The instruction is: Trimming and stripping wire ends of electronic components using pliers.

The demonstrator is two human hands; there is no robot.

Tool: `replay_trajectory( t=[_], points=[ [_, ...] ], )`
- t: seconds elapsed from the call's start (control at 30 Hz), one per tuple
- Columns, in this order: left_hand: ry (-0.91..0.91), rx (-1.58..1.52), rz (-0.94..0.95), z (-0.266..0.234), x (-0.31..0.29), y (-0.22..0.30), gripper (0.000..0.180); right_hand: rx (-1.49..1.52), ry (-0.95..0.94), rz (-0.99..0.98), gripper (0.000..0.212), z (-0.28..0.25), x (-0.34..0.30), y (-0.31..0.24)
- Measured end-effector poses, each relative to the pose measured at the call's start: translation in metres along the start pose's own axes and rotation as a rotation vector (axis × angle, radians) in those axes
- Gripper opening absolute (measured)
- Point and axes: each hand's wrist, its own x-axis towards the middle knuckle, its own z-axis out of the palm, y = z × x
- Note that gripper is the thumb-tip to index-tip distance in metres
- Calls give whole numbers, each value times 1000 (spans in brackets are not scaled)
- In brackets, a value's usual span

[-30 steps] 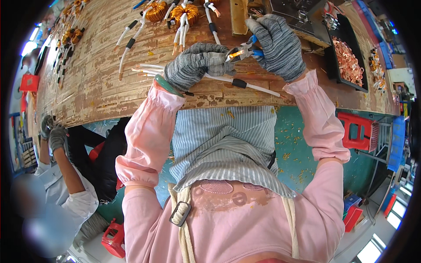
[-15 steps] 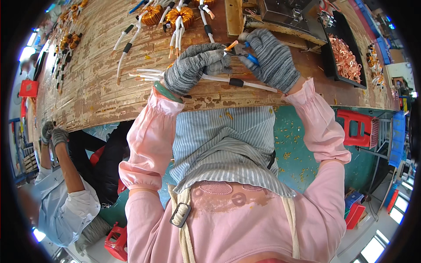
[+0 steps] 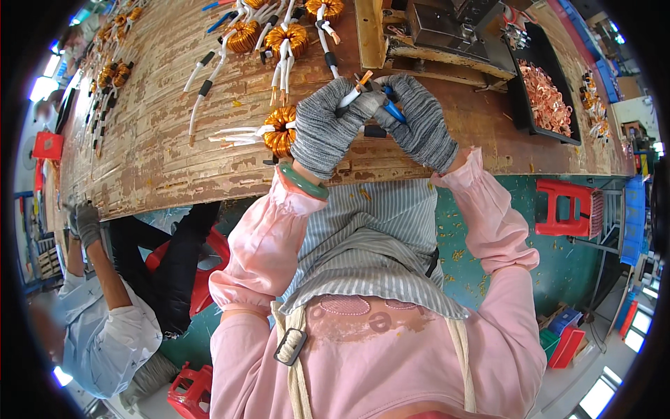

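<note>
In a grey knit glove, my left hand (image 3: pixel 326 129) is closed on a white wire (image 3: pixel 349 98) whose bare copper end points up and away from me. My gloved right hand (image 3: pixel 421 124) grips small blue-handled pliers (image 3: pixel 394 110), their jaws partly hidden beside the wire. Both hands nearly meet over the table's near edge. Left of my left hand lies a copper-wound ring coil (image 3: pixel 280 131), its white leads stretching left. A black sleeve on a wire (image 3: pixel 375 130) shows just below my hands.
More ring coils (image 3: pixel 287 40) with white leads lie on the worn wooden table (image 3: pixel 160 150). Beyond my hands stands a metal press (image 3: pixel 447 31). A black tray (image 3: pixel 541 129) of copper pieces is at right. A red stool (image 3: pixel 569 207) stands below; another person (image 3: pixel 108 321) works at left.
My left hand has moved right and my hands are closer together. The coil beside my left hand is now uncovered. The wire's copper end has tilted more upright.
</note>
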Motion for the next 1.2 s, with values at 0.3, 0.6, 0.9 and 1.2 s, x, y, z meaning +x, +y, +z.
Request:
replay_trajectory(
  t=[0.3, 0.6, 0.9, 1.2],
  points=[
    [55, -20, -49, 6, 0, -3, 24, 94, 102, 75, 38, 10, -5, -1],
    [186, -85, -178, 10, -4, 5, 21, 1297, 220, 423, 27, 21, -18, 26],
    [-612, -294, -59, -26, 28, 6, 27, 569, 663, 338, 25, -58, -61, 44],
    [-797, 165, -89, -17, 32, 22, 25, 241, 564, 577, 22, -74, -107, 50]
  ],
)
